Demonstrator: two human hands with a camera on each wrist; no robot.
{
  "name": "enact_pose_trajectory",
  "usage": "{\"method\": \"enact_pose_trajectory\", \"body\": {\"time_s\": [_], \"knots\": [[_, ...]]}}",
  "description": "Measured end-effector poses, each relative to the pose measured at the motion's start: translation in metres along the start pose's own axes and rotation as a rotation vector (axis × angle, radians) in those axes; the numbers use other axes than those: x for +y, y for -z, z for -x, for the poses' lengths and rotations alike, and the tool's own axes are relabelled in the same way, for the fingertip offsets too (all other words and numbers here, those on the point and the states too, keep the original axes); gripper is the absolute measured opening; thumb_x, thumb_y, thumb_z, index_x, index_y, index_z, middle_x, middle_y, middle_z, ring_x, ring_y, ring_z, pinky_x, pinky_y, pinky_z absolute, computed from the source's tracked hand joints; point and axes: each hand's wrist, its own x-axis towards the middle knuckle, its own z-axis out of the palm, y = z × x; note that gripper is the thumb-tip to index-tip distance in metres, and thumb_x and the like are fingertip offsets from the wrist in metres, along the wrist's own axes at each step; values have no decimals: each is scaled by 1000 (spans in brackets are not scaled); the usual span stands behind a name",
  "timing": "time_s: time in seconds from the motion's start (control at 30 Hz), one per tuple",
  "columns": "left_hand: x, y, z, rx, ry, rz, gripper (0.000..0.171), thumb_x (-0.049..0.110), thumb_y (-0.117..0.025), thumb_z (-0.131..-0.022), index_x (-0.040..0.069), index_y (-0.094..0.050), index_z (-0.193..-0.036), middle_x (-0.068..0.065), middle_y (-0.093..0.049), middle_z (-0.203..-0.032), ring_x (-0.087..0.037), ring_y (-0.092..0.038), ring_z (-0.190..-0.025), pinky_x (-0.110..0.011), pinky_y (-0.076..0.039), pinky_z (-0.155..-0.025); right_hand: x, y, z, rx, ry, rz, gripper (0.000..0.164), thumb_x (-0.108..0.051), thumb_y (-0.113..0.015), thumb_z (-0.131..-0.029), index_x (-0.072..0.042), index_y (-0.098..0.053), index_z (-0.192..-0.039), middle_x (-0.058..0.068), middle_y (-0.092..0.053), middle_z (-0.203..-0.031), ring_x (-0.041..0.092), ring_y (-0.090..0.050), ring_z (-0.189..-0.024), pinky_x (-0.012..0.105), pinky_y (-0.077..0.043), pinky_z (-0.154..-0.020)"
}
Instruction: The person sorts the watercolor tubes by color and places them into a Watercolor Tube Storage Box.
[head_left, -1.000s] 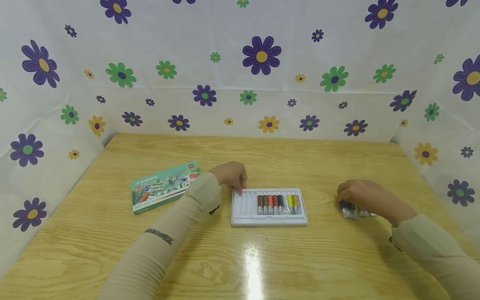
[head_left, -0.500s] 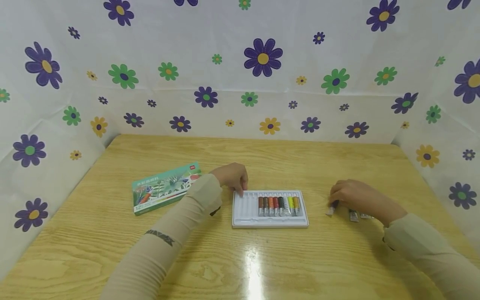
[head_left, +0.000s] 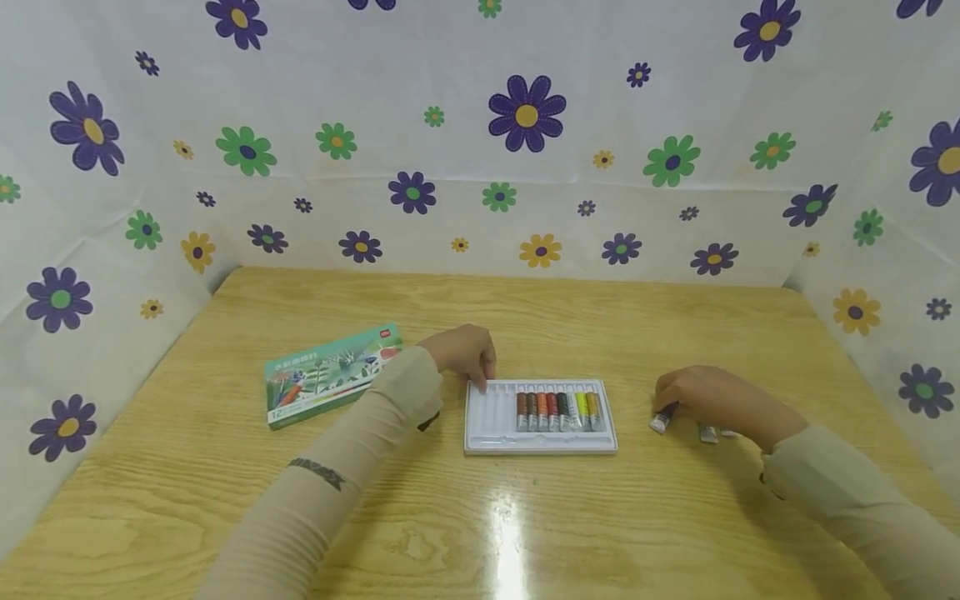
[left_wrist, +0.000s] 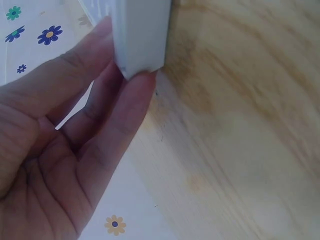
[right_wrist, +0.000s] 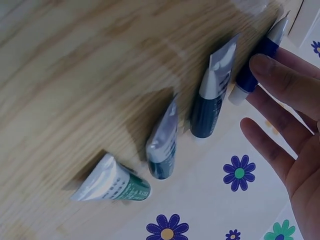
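My left hand (head_left: pixel 462 350) pinches the far left corner of a white plastic tray (head_left: pixel 489 415); the left wrist view shows thumb and fingers at the edge of the tray (left_wrist: pixel 141 37). Several paint tubes (head_left: pixel 552 412) in browns, reds, black, white and yellows fill the tray's right part, while its left slots are bare. Over on the right, my right hand (head_left: pixel 708 402) holds a dark blue paint tube (right_wrist: pixel 266 47) between thumb and fingers, close to the table, silver end (head_left: pixel 659 423) toward me. Beside it lie a teal tube (right_wrist: pixel 204 115), another teal one (right_wrist: pixel 163 145) and a green tube (right_wrist: pixel 131 187).
A green illustrated paint box (head_left: pixel 326 377) lies on the wooden table (head_left: pixel 420 533) to the left, partly behind my left forearm. Flower-patterned white cloth (head_left: pixel 450 108) stands around the back and sides of the table.
My right hand has taken the dark blue tube away from the other tubes, a short way left toward the tray. My left hand has stayed at the tray's corner.
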Motion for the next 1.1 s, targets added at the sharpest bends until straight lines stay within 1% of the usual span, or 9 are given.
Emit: {"method": "enact_pose_trajectory", "body": {"time_s": [0.13,0.27,0.37,0.43,0.57,0.67,0.8,0.93,1.1], "knots": [[-5,2,0,-15,-30,6,7,10,-75,-78,10,-73,-84,-3,-71,-82,-8,-59,-64,-20,-52,-63,-2,1,-3,-17,-35,3,22,0,-73,-73,-20,-75,-83,-6,-68,-82,11,-65,-76,30,-54,-68],[-10,4,5,-23,-66,21,11,8,-73,-79,8,-73,-90,-6,-73,-89,-8,-62,-68,-20,-53,-66,-4,2,-7,-17,-58,7,26,7,-70,-73,-19,-68,-74,-8,-64,-77,7,-59,-71,28,-52,-64],[-13,5,9,-19,-67,49,12,6,-72,-80,6,-73,-92,-7,-73,-90,-9,-64,-71,-20,-54,-68,-4,3,-11,10,-62,38,29,10,-69,-72,-17,-58,-69,-8,-59,-71,5,-50,-65,25,-46,-60],[-15,4,11,-11,-59,74,11,6,-72,-80,6,-73,-91,-8,-73,-90,-10,-65,-71,-21,-54,-69,-4,6,-15,37,-67,54,30,7,-72,-73,-17,-54,-68,-8,-57,-69,3,-45,-64,22,-43,-58],[-15,1,12,6,-36,95,9,6,-71,-81,5,-72,-89,-8,-73,-89,-11,-66,-72,-21,-55,-70,-11,15,-30,101,-54,59,27,-3,-76,-72,-16,-52,-69,-7,-59,-71,3,-46,-64,21,-45,-58],[-13,0,12,16,4,106,7,7,-71,-81,6,-73,-88,-8,-73,-90,-12,-67,-73,-22,-55,-72,-21,22,-49,163,0,69,21,-6,-76,-73,-14,-56,-72,-4,-64,-75,5,-54,-67,23,-50,-61],[-9,0,11,22,48,106,6,6,-72,-80,6,-73,-86,-7,-73,-92,-13,-67,-74,-24,-55,-73,-40,27,-81,196,90,69,14,-6,-75,-74,-11,-62,-74,0,-68,-80,10,-62,-73,24,-54,-67],[-4,2,12,11,65,101,8,5,-72,-80,5,-72,-87,-8,-73,-93,-15,-69,-76,-22,-55,-73,-60,25,-113,162,171,42,12,-6,-74,-75,-11,-63,-74,0,-68,-81,10,-64,-76,21,-54,-68],[1,5,13,-14,73,93,9,3,-72,-79,3,-71,-88,-10,-73,-95,-16,-69,-77,-21,-55,-70,-80,20,-145,96,259,105,10,-6,-74,-76,-12,-68,-80,-1,-70,-84,9,-65,-78,17,-53,-69]]}}
